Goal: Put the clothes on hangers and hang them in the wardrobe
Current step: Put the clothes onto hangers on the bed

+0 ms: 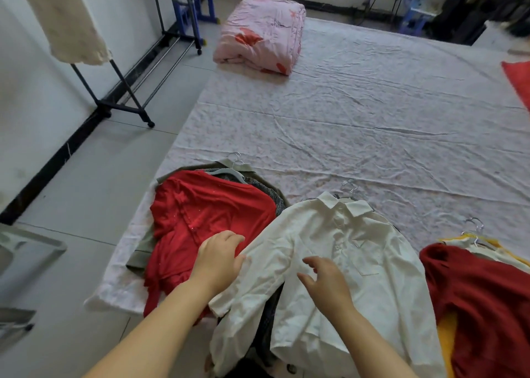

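Left hand [220,260] grips the white shirt [358,263] sleeve with curled fingers [233,238]; right hand [327,286] hovers spread, empty. Best lift by the hanger [350,188].

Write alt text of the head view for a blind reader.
A person's left grip touches the sleeve of a white shirt lying on a bed; the right grip hovers open above it. A red top lies to its left, a dark red garment to its right, a folded pink quilt farther back.

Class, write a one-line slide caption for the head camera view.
Left hand at the sleeve of a white shirt, right hand open above it, red top alongside, on a bed.
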Motion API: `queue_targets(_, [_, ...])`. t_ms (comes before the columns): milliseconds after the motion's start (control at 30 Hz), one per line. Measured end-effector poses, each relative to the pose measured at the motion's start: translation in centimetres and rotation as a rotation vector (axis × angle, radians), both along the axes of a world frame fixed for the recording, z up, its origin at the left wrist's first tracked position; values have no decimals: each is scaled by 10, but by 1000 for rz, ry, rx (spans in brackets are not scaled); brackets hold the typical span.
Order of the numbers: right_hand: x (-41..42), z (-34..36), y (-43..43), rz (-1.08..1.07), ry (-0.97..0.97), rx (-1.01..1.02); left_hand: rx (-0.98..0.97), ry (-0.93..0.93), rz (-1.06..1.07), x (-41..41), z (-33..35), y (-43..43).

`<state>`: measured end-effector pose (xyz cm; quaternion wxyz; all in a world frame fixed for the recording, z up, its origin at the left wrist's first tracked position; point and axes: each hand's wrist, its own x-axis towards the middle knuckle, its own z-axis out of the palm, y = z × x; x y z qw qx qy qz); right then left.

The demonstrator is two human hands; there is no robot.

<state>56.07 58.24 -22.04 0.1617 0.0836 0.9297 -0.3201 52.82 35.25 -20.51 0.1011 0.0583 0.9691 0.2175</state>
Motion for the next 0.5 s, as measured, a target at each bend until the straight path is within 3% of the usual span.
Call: queue_targets(500, [-55,-20,-49,109,-38,-37,-28,-54,134,-8,1,-53])
